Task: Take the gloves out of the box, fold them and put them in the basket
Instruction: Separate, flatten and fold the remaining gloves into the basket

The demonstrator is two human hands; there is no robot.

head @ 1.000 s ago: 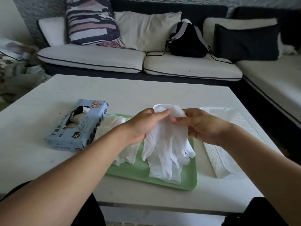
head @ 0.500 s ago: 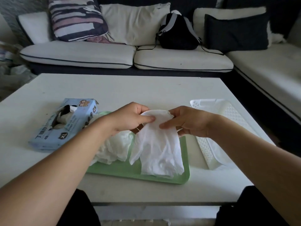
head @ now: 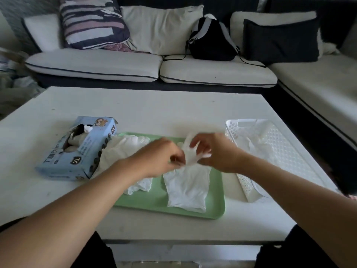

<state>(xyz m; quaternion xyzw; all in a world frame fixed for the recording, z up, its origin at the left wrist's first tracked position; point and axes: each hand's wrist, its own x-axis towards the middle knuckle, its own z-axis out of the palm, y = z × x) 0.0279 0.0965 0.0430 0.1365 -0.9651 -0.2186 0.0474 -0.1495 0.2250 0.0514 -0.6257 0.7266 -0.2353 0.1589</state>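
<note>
I see a white worktop point(head: 135, 105) | green tray point(head: 216, 207) lying on it, near my edge | behind it a sofa point(head: 92, 62) with pale seat cushions | striped pillow point(head: 92, 22), cream pillow point(head: 160, 28), dark pillow point(head: 280, 41) | black backpack point(head: 211, 43) on the seat

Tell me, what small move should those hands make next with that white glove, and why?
Probably bring the lifted end down over the rest of the glove to finish the fold. Both the left hand and right hand pinch its upper end above the green tray, while its lower part lies flat and the basket waits alongside.
</note>
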